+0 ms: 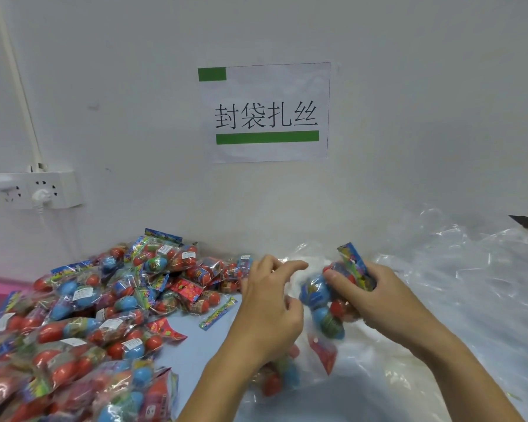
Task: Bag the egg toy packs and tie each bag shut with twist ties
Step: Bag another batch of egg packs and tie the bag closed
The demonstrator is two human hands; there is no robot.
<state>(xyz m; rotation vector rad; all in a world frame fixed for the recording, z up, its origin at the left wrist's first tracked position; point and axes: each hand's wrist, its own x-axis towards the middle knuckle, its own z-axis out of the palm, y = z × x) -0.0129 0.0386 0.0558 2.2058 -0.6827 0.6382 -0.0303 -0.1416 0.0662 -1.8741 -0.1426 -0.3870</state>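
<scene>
On the pale blue worktop (192, 354), seen from the head camera, a big heap of egg toy packs (83, 315) covers the left side, red and blue eggs in clear wrap with bright header cards. One loose header strip (217, 313) lies flat just beside the heap's right edge.

Right of the heap, the right hand (375, 296) grips one egg toy pack (333, 295), fingers and thumb curled round its upper part, with the printed header card sticking up above the knuckles. This pack sits at the mouth of a clear plastic bag (302, 360), where more packs show blurred through the film lower down.

Beside it, the left hand (269, 306) holds the bag's edge: thumb and lower fingers pinch the film, while the forefinger and middle finger are stretched out towards the pack.

More crumpled clear plastic sheeting (457, 269) is piled to the right, up against the wall.

On the white wall hangs a paper sign (265, 114) with four Chinese characters and green bars. At the left a white power strip (34, 190) is mounted, one plug in it.
</scene>
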